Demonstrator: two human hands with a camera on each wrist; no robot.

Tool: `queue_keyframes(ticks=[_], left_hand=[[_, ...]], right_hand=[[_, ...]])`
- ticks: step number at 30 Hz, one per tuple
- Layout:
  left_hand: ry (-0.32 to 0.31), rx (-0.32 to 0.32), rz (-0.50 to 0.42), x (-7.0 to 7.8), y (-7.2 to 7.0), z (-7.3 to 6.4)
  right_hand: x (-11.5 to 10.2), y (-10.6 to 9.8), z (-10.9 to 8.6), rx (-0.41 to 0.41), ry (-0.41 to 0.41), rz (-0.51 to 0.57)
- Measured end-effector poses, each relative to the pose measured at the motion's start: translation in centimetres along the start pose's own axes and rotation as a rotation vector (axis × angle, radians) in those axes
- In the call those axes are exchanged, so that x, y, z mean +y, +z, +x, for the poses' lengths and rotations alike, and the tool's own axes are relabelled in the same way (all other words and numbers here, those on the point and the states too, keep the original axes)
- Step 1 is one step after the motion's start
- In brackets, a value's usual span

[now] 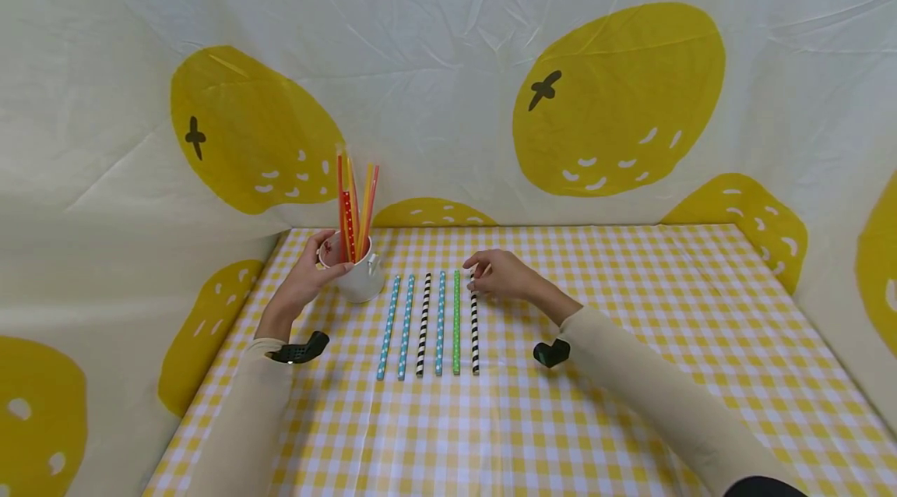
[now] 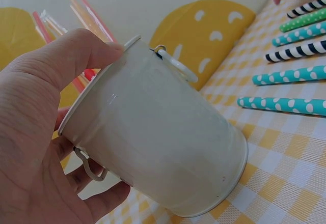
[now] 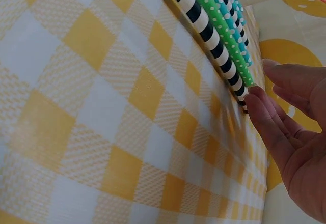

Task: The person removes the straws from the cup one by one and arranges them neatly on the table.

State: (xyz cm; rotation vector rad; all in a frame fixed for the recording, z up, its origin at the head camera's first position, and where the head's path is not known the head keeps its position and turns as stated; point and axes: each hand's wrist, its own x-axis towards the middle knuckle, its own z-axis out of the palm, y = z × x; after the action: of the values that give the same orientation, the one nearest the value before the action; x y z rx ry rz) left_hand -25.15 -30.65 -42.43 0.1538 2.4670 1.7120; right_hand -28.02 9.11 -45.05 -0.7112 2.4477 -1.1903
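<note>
A white metal pail [image 1: 361, 283] with small side handles stands at the back left, several red, orange and yellow straws [image 1: 362, 209] upright in it. My left hand [image 1: 300, 283] grips the pail by its rim, thumb at the near edge and fingers round the far side. Beside the pail, paper straws lie in a row: blue dotted ones, a black-and-white striped straw [image 1: 423, 326], a green dotted straw [image 1: 457, 323] and, rightmost, another striped straw [image 1: 475, 337]. My right hand [image 1: 506, 276] hovers at that last straw's far end, thumb and fingers apart with nothing between them.
A yellow-and-white checked cloth [image 1: 631, 372] covers the table. Behind it hangs a pale curtain [image 1: 434, 107] with yellow fruit prints, close to the table's back edge. Dark bands with small devices sit at both wrists.
</note>
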Motion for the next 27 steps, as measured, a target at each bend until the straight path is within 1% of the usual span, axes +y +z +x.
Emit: queue_keyframes(ticks=[4,7,11,16,20,27], left_hand=[[-0.007,-0.003,-0.004,-0.1,-0.1,0.1],[-0.008,-0.003,-0.001,-0.1,-0.1,0.1],[-0.004,0.004,0.009,0.0,0.0,-0.1],[-0.001,0.003,0.008,0.1,0.1,-0.2],[-0.004,0.005,0.008,0.2,0.2,-0.2],[-0.001,0.011,0.003,0.0,0.2,0.0]], right_hand=[[-0.5,-0.1,0.4,0.01,-0.025,0.017],[-1.0,-0.2,0.9,0.017,-0.059,0.008],[-1.7,-0.1,1.6,0.026,-0.126,-0.004],[-2.8,0.1,2.6,0.007,-0.155,0.016],[-3.8,0.1,3.4,0.007,-0.17,0.028],[-6.0,0.0,4.9,0.014,-0.235,0.018]])
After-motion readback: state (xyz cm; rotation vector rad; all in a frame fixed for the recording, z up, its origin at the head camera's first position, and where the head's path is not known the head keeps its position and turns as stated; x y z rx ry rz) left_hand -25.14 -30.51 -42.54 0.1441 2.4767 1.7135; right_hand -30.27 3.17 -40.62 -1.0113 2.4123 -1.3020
